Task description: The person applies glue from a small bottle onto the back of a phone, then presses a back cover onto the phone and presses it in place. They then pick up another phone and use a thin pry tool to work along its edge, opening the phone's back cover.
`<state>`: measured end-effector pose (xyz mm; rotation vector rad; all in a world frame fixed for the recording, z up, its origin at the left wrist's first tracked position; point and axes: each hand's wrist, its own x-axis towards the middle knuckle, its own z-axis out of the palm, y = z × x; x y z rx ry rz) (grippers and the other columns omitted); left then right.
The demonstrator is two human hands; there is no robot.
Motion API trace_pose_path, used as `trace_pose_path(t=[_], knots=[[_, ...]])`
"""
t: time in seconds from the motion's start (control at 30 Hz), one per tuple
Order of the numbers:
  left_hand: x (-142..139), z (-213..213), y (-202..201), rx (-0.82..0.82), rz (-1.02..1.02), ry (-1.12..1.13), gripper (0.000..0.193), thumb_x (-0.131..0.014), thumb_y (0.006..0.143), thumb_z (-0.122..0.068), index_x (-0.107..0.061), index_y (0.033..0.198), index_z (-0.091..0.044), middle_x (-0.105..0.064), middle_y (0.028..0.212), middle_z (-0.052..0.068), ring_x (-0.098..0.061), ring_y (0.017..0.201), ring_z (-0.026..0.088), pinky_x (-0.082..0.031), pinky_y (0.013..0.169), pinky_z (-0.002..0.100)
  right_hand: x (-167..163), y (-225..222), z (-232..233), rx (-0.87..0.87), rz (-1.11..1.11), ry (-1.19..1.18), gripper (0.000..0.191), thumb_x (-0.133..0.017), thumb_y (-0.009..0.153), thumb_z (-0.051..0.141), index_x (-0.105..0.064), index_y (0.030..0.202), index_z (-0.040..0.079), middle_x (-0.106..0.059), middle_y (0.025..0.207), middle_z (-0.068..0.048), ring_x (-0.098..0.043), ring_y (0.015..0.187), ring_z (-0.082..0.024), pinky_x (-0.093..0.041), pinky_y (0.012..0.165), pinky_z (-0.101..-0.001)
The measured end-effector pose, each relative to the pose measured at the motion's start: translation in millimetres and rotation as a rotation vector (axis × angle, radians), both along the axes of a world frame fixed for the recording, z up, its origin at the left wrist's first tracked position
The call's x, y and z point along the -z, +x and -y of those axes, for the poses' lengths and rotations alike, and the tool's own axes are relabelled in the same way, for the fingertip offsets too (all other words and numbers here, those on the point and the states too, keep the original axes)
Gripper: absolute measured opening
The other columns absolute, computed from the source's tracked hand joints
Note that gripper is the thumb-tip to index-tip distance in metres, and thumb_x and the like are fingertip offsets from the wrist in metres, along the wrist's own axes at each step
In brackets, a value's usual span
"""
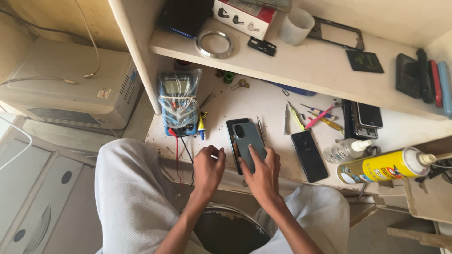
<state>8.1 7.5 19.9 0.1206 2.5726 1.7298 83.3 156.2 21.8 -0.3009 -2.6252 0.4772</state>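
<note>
**On the near edge of the bench: a grey phone under my right fingers**

Near the front lip of the workbench (282, 101), between my two hands, lies the grey phone (248, 137), back side up, with its round camera ring at the far end. It seems to sit on or against a darker slab beneath it, whose black edge shows along the left and far sides; I cannot tell whether that is a separate part.

My right hand (262, 176) rests on the phone's near half, fingers spread and flat, the forefinger pressing along the back cover. Nothing is clasped; it is a hold-down, not a grip. My left hand (208, 168) is just beside the phone's left edge, fingers curled inward with the tips pinched together. Whether they pinch some small thing I cannot tell.

I judge the phone to be light, stiff and slick on its smooth back, and fragile at the glass and thin edges. The safest hold would be along the two long sides, away from the camera ring.

Its long axis runs near to far, leaning slightly left at the far end, with the camera end pointing away from me.

To the right lies a black phone (309, 155), also lengthwise near to far. Tweezers (260, 130) lie just beside the grey phone's right edge. A blue multimeter (177, 106) stands at the left, a yellow spray can (383, 165) at the right.
</note>
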Motion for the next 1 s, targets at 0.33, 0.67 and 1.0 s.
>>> trace_pose_path(t=[0.33, 0.67, 1.0], knots=[[16, -7, -1, 0.170, -0.320, -0.187, 0.033, -0.067, 0.088, -0.011, -0.066, 0.115, 0.008, -0.060, 0.131, 0.030, -0.052, 0.128, 0.046, -0.042, 0.109, 0.049, 6, -21, -2, -0.031, 0.082, 0.039, 0.049, -0.079, 0.086, 0.032, -0.070, 0.130, 0.011, -0.052, 0.126, -0.022, -0.052, 0.106, -0.040, -0.044, 0.090, -0.0516], [20, -15, -18, 0.284, -0.267, -0.269, 0.053, -0.058, 0.091, -0.014, -0.054, 0.136, 0.013, -0.066, 0.113, 0.034, -0.061, 0.114, 0.045, -0.047, 0.099, 0.051, 4, -24, -1, -0.023, 0.152, 0.070, 0.049, -0.078, 0.083, 0.032, -0.070, 0.128, 0.013, -0.050, 0.124, -0.022, -0.050, 0.103, -0.041, -0.043, 0.087, -0.0541], [67, -46, -115, 0.236, -0.228, -0.183, 0.018, -0.069, 0.091, -0.015, -0.078, 0.087, -0.001, -0.069, 0.079, 0.027, -0.068, 0.080, 0.046, -0.056, 0.075, 0.052, 5, -23, 0, -0.039, 0.188, 0.073, 0.051, -0.076, 0.085, 0.036, -0.069, 0.130, 0.013, -0.049, 0.117, -0.024, -0.047, 0.102, -0.041, -0.042, 0.088, -0.0533]])
